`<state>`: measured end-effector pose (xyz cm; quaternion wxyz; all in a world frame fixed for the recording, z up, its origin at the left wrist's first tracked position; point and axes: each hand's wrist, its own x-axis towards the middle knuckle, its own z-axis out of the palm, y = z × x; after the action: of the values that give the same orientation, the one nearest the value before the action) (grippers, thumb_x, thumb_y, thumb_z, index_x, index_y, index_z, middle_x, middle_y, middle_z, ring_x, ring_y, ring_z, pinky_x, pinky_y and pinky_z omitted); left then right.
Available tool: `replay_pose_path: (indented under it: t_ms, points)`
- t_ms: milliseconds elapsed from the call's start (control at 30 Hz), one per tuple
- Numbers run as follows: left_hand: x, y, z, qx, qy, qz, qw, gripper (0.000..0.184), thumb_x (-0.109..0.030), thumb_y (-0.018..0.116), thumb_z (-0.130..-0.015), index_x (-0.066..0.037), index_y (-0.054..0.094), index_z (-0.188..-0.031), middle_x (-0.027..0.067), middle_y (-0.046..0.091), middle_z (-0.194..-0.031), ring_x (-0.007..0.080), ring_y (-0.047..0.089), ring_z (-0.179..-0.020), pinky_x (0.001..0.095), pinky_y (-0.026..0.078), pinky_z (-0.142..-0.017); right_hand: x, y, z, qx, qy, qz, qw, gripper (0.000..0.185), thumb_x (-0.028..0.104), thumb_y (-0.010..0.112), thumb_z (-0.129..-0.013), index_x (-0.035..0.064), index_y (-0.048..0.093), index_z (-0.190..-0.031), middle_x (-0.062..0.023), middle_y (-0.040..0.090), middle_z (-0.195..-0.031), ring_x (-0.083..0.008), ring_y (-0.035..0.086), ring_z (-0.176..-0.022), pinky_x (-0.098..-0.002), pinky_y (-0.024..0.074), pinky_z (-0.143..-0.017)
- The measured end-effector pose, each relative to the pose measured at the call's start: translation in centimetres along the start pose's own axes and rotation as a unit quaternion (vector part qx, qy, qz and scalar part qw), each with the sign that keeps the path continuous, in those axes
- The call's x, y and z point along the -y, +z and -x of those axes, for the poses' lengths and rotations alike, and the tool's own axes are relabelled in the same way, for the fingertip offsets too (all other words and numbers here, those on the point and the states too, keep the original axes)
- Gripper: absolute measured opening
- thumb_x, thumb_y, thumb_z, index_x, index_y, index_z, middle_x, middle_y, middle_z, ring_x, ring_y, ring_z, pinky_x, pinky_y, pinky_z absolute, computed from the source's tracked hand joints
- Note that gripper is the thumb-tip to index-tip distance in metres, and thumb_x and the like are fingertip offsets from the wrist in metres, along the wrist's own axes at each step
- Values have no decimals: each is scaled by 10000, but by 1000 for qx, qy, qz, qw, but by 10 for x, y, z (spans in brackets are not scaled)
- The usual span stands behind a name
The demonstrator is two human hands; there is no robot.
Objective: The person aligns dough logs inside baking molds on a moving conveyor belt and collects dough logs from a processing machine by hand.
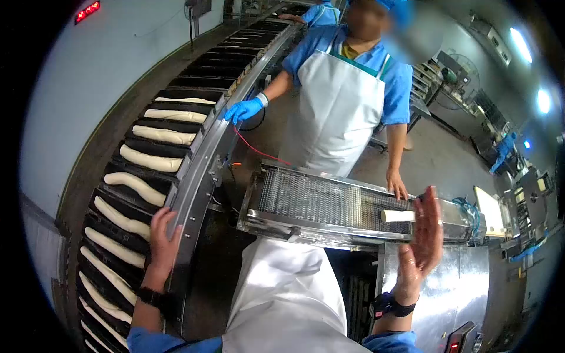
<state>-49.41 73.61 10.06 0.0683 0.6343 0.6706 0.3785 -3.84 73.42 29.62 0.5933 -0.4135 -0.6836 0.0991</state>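
My left hand [163, 241] hangs over the near rim of the black baking pans [154, 230], fingers apart and holding nothing. Long pale dough strips [122, 219] lie lengthwise in these pans, one in each. On the right, my right hand [422, 238] is raised with its fingers stretched out and nothing in it. Behind it, a short dough roll [398, 216] rests on the wire-mesh belt [312, 197]. The hand hides the roll's right end; whether they touch, I cannot tell.
Across the belt stands a co-worker in a white apron [329, 112], one blue-gloved hand [244, 110] at the pan line's metal rail [203, 153], a bare hand [397, 183] by the belt. A steel surface [453, 288] is at my right. Another person [323, 15] works farther up the line.
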Motion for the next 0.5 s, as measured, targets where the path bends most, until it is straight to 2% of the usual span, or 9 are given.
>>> replay_pose_path:
  t_ms: [67,133,167,233,267,300,400,433,500]
  points:
    - [13,29,-30,31,30,-12,999,329,-98,655,-844,-57,592,-1164,166,501,-1304,360,454,-1248,420,375,-1048,-18,10,-13,-41,-45,16,998,704,285,671,-858,15,381,-1441,-244,367,-1476,-374,328,-1397,-495,317,-1130]
    - [38,52,-63,130,88,-30,987,365,-111,684,-814,-43,592,-1161,173,490,-1332,375,438,-1265,445,370,-1056,-26,33,-23,-77,-82,8,994,651,240,626,-883,-10,383,-1432,-252,384,-1463,-382,350,-1383,-484,332,-1122]
    - [55,67,-80,135,93,-30,986,365,-111,684,-814,-43,592,-1161,173,490,-1332,375,438,-1265,445,370,-1056,-31,43,-28,-88,-88,54,991,659,243,629,-883,-22,377,-1432,-261,379,-1461,-375,361,-1378,-477,336,-1121]
    - [86,91,-108,218,124,-85,964,382,-144,697,-807,-24,595,-1155,180,470,-1366,377,401,-1304,462,343,-1081,-52,66,-41,-83,-43,76,993,678,266,649,-878,-24,380,-1428,-261,373,-1465,-361,372,-1373,-484,338,-1118]
    - [87,98,-118,252,171,-147,941,431,-182,711,-794,-8,595,-1171,194,428,-1413,373,336,-1359,468,295,-1120,-65,73,-46,-83,-42,48,994,674,273,665,-876,-21,395,-1419,-257,371,-1467,-357,376,-1370,-493,340,-1114]
    - [92,106,-133,251,180,-144,940,431,-182,711,-794,-8,595,-1171,194,428,-1413,373,336,-1359,468,295,-1120,-71,90,-51,-97,-50,59,992,649,262,678,-863,-23,428,-1390,-237,441,-1410,-355,413,-1341,-490,356,-1105]
    - [111,130,-171,233,123,-122,957,503,-213,729,-768,-1,596,-1204,197,351,-1475,366,277,-1397,459,254,-1150,-104,110,-48,5,-18,181,983,546,70,618,-810,-20,493,-1334,-220,460,-1379,-354,411,-1337,-482,353,-1106]
    - [113,133,-187,233,127,-121,957,503,-213,729,-768,-1,596,-1204,197,351,-1475,366,277,-1397,459,254,-1150,-116,120,-52,35,12,201,979,561,39,612,-778,-20,499,-1325,-221,465,-1374,-357,426,-1320,-468,330,-1121]
    - [109,134,-203,233,140,-108,956,488,-217,726,-776,-1,602,-1196,193,351,-1475,364,277,-1398,459,263,-1146,-154,119,-37,86,126,242,958,597,55,647,-773,-21,473,-1340,-224,439,-1396,-364,421,-1316,-439,324,-1128]
